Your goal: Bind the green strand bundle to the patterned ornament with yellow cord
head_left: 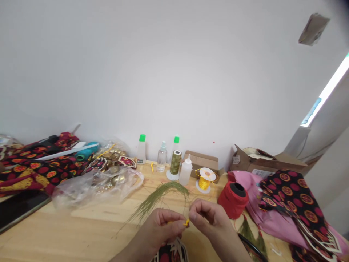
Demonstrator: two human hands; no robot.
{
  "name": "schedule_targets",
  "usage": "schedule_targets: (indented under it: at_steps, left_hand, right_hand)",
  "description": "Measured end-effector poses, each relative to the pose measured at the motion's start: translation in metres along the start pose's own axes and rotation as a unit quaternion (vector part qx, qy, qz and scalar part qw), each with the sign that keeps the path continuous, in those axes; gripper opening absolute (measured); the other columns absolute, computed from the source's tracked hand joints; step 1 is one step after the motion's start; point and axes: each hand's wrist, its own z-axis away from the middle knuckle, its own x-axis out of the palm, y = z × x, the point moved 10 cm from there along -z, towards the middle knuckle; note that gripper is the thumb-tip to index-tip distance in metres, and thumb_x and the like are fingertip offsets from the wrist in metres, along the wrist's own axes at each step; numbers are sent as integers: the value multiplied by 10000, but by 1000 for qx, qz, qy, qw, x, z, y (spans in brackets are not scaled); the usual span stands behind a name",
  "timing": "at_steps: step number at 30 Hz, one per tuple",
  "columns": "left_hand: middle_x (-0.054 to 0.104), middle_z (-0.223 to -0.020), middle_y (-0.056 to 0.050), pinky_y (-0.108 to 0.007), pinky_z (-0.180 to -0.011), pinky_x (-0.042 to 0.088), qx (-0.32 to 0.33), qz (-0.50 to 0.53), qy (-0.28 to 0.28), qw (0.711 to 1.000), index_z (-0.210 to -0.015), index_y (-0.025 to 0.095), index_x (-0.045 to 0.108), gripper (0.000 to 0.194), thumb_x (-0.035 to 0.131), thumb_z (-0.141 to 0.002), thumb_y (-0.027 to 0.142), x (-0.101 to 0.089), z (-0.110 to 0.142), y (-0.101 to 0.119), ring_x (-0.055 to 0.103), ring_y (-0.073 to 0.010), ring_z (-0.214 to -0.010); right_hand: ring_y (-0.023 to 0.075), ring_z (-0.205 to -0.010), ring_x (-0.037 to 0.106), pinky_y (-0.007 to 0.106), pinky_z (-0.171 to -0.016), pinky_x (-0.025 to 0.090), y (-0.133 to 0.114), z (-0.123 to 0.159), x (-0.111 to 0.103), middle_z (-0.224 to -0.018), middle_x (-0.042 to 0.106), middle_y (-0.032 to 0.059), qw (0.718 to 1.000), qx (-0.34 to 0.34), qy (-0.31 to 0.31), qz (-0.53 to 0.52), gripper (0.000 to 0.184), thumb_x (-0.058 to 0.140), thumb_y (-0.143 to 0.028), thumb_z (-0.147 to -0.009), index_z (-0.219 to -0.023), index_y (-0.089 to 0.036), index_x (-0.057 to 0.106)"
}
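Left of the red thread cone (233, 199) and nearer the wearer, the left hand (166, 227) pinches a short yellow cord (187, 222) between thumb and forefinger. The right hand (209, 216) curls beside its tip, thumb and forefinger nearly together; whether they grip it cannot be told. The cord looks partly knotted, the knot probably not yet finished. Beneath the left hand, a dark patterned piece (170, 253) shows cream edging; any join to the cord is hidden. Beyond the cord, left of the cone, wispy green threads (163, 194) arch loose, seemingly unbound, while silky green tassels (248, 233) just before the cone look bound.
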Motion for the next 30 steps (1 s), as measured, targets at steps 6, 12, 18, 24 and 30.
schedule_targets:
  at_steps: [6,12,18,24,30]
  left_hand:
    - [312,-355,80,-232,-400,94,14,-23,1,1000,-488,114,609,342,620,-527,454,1,-1,3,193,-37,-360]
    - [298,-349,87,-235,-402,76,10,-33,16,999,-516,115,611,337,607,-546,451,-9,-2,-1,167,-39,-360]
    - [373,-371,72,-228,-399,98,-6,-30,8,1000,-491,122,593,347,616,-524,467,-5,-3,-3,197,-37,-360]
    - [397,-373,69,-223,-395,110,-31,-28,26,999,-501,122,602,318,644,-502,437,-8,-1,-7,231,-35,-356]
    - [314,-360,83,-232,-416,110,-10,-35,23,999,-494,119,614,309,631,-527,426,-5,0,-3,203,-42,-376]
  right_hand:
    - [71,-498,281,200,-477,209,23,1,22,-519,370,-38,973,79,-65,-208,269,601,-356,-638,-562,-125,486]
    - [61,-482,277,180,-470,238,27,-4,2,-541,356,-47,941,94,13,-326,299,615,-376,-629,-528,-143,457]
    - [121,-597,421,233,-561,313,-10,-1,-10,-632,518,0,998,-30,22,46,147,544,-303,-707,-687,-166,592]
    - [140,-685,469,257,-649,335,-38,10,4,-665,524,8,968,-136,-30,210,111,499,-190,-733,-640,-175,557]
    - [121,-618,404,235,-579,301,-14,5,1,-621,458,-8,994,-59,-22,85,158,504,-259,-732,-611,-159,522]
